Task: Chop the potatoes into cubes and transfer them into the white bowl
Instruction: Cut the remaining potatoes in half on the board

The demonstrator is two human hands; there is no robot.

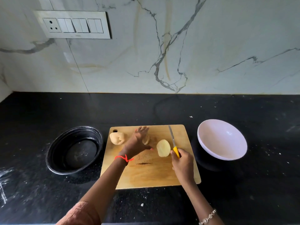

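Observation:
A wooden cutting board [151, 172] lies on the black counter. A whole peeled potato [117, 138] rests at its far left corner. A cut potato half [163, 148] lies flat side up near the middle. Another potato piece [146, 139] is partly hidden behind my left hand [138, 140], which hovers over it with fingers spread. My right hand [182, 163] grips the yellow handle of a knife [173, 142], blade pointing away, just right of the cut half. The white bowl [221, 139] stands empty to the right of the board.
A black round bowl [74, 149] sits left of the board. The marble wall rises behind the counter, with a switch panel [73, 24] at upper left. Small white crumbs dot the black counter [162, 108].

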